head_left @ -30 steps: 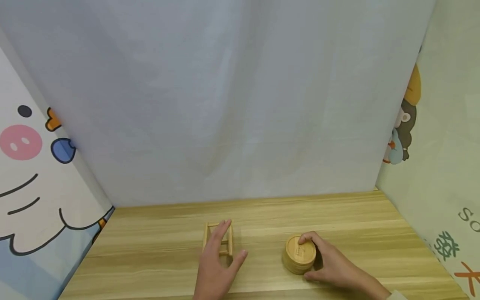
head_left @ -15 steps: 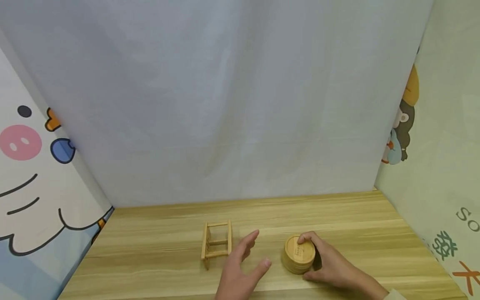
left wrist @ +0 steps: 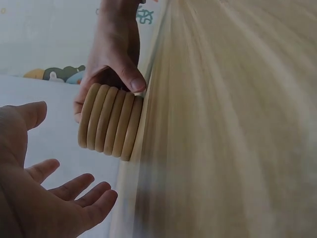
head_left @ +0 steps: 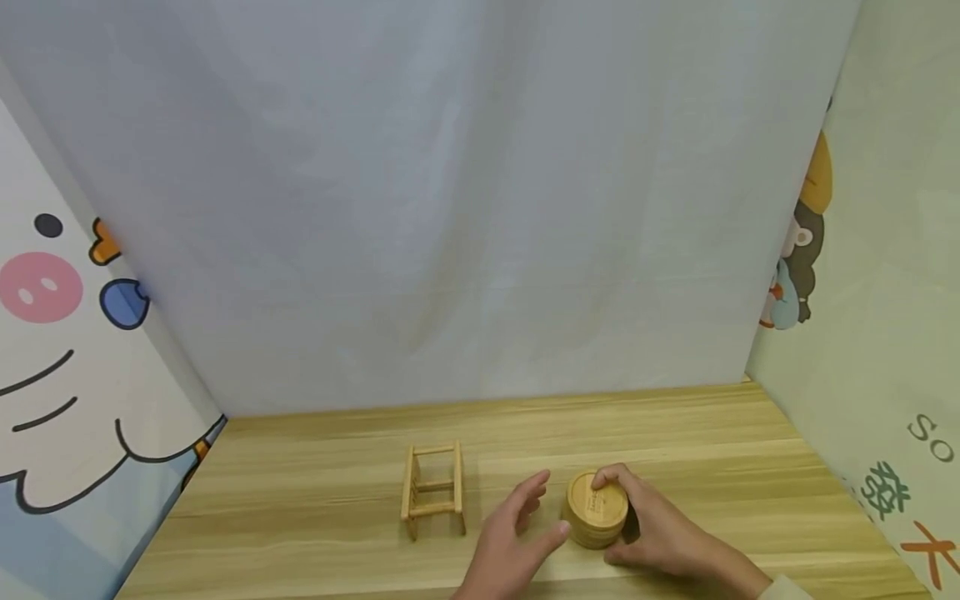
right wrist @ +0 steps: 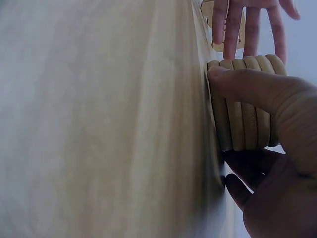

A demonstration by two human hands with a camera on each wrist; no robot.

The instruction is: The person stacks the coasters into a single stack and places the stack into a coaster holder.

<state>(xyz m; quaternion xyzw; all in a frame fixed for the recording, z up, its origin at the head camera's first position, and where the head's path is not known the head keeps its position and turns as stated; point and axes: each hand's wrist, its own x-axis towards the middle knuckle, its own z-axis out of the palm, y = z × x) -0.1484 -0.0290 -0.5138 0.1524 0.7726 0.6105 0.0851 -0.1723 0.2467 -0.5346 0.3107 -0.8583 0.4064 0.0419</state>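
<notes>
A stack of several round wooden coasters (head_left: 597, 508) stands upright on the table, with printed marks on the top one. My right hand (head_left: 663, 533) grips the stack from the right, a finger lying on the top coaster and the thumb low on the near side. In the right wrist view the thumb presses along the rims of the coasters (right wrist: 242, 111). Just left of the stack is my left hand (head_left: 510, 542), fingers spread and holding nothing. The left wrist view has a gap between this hand (left wrist: 54, 193) and the coasters (left wrist: 109, 121).
A small wooden rack (head_left: 437, 507) with slim bars stands left of the left hand. The wood-grain table (head_left: 300, 500) meets a pale cloth (head_left: 480, 250) at the back. Printed cartoon panels flank both sides.
My left hand has moved right, from over the rack to beside the coasters, and the rack is now uncovered. The right hand keeps its hold on the stack, nearly still.
</notes>
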